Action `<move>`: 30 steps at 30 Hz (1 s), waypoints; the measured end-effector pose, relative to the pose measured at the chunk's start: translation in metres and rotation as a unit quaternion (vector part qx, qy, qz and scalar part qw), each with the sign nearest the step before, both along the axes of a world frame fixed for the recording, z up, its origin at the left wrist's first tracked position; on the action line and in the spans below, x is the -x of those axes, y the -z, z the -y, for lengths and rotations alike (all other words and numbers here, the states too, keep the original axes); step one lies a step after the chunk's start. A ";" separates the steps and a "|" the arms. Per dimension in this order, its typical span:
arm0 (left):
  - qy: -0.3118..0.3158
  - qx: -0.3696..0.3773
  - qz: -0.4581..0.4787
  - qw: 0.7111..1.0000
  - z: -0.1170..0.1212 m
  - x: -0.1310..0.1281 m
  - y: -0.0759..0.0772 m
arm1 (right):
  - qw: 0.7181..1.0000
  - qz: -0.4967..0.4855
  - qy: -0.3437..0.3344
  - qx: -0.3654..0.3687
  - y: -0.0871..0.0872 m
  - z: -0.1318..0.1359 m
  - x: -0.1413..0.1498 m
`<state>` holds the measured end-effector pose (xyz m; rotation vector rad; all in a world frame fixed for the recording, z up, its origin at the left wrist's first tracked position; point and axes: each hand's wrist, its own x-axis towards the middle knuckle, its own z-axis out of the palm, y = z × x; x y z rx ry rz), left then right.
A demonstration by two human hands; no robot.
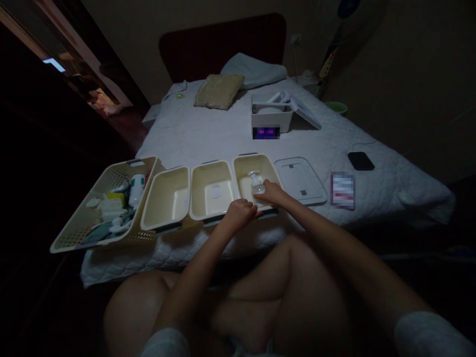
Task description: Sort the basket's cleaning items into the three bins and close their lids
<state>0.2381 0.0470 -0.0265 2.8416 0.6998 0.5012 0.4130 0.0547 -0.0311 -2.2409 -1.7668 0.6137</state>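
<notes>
My right hand (272, 193) is closed around the lower part of a clear pump bottle (257, 185) with a white pump head. The bottle stands roughly upright inside the rightmost cream storage bin (245, 163). My left hand (241, 212) is curled over the near rim of that same bin, at its left corner. A middle cream bin (197, 193) holds a small white piece of paper. Beside it on the left is another cream bin (148, 208), with a small pale label inside.
A perforated basket (67, 233) at left holds a white bottle (137, 190) and several mixed items. A flat lid (301, 181) lies right of the bins. Farther back are a white box (271, 120), a cushion (218, 91) and a black flat object (360, 161) on the bed.
</notes>
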 end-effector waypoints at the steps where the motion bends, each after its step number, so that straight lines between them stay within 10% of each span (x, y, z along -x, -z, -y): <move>1: 0.001 -0.001 0.001 1.000 0.001 0.000 0.000 | 1.000 0.012 0.006 0.011 0.002 0.000 0.002; 13: -0.011 -0.045 -0.013 0.999 0.002 0.002 0.005 | 0.996 0.044 -0.010 0.077 0.018 -0.008 0.008; 30: -0.026 -0.099 -0.093 0.990 0.008 0.003 -0.001 | 0.985 0.166 -0.017 0.044 -0.010 0.005 0.020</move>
